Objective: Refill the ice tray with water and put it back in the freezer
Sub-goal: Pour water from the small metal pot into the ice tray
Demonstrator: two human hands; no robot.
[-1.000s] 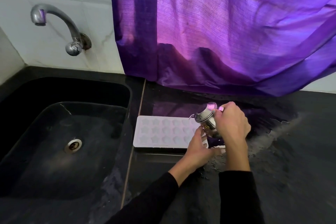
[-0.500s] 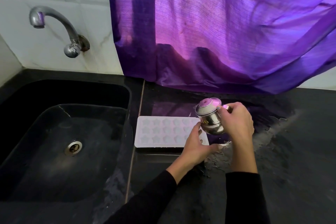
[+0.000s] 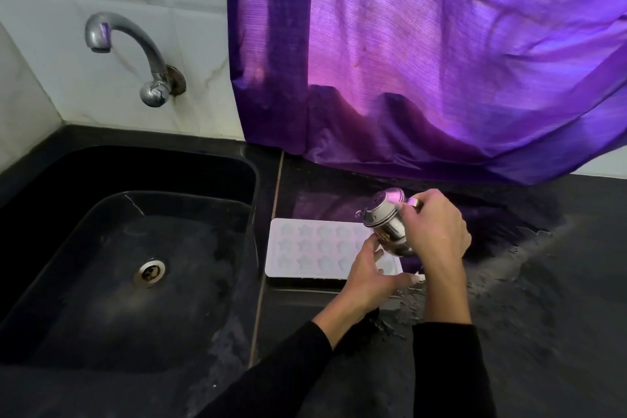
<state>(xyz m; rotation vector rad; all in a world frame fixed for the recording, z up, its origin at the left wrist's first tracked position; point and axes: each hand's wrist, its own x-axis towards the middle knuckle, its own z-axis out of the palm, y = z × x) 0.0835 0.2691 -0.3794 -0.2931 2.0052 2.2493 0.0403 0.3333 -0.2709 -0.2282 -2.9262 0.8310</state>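
Note:
A white ice tray with star-shaped cells lies flat on the black counter, just right of the sink. My right hand grips a small lidded steel pot by its handle. The pot is tilted left over the tray's right end. My left hand rests on the tray's near right corner, fingers spread over the cells and thumb along the front edge; its index finger touches the pot's underside. Whether the cells hold water cannot be told.
A black sink with a metal drain fills the left side, under a chrome wall tap. A purple curtain hangs down to the counter behind the tray. Water is spilled on the counter to the right.
The pot sat more upright half a second ago and has tipped left over the tray again. My left hand has stayed on the tray's corner.

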